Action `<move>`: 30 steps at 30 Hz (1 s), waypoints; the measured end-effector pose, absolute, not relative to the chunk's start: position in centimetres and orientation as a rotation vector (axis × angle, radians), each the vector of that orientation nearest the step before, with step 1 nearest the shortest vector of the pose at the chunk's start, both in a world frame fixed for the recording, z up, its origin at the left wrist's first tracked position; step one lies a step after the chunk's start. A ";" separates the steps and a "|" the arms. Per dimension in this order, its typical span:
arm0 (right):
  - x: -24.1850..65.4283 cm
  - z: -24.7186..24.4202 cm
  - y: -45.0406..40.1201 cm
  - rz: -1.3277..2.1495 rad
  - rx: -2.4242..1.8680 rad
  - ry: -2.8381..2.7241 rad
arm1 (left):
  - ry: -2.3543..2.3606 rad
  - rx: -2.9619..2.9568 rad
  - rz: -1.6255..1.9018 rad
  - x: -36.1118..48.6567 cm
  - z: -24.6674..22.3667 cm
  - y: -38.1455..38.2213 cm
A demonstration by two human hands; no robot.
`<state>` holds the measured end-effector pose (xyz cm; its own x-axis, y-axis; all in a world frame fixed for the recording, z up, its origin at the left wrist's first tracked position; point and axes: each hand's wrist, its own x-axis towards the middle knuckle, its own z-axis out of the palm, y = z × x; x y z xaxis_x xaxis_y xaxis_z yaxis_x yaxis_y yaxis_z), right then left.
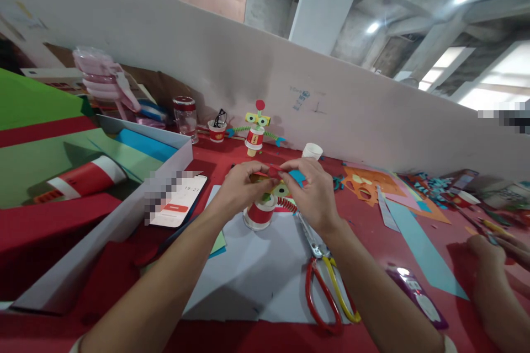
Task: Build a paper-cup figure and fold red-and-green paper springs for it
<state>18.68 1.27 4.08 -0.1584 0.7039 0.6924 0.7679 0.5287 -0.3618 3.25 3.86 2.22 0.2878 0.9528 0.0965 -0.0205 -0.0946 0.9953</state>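
Observation:
Both my left hand (248,185) and my right hand (308,187) pinch a small red paper piece (274,171) between their fingertips. It is held over the head of a paper-cup figure with a yellow strip and round eyes (282,190). The figure's red and white cup body (260,214) stands upright on a grey-white sheet (248,270). A red coiled paper arm (286,204) sticks out at its right, partly behind my right hand. Scissors with red and yellow handles (325,281) lie on the sheet under my right forearm.
A finished-looking cup figure (254,135) stands by the wall. On the left are a box of coloured paper (165,171) and a phone (182,201). Orange paper (372,182), a purple case (418,295) and another person's hands (488,253) are on the right.

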 end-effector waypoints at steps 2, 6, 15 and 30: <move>18.7 4.0 1.3 -0.094 -1.204 -1.882 | 0.927 1.404 1.068 3.3 2.2 3.9; 18.8 3.7 1.4 -0.005 -1.205 -1.841 | 0.911 1.435 1.093 3.2 2.1 4.0; 19.1 3.2 1.4 0.139 -1.199 -1.806 | 0.952 1.513 1.129 3.1 1.9 4.2; 18.9 3.2 1.4 0.250 -1.185 -1.749 | 0.846 1.571 1.157 3.0 1.2 5.1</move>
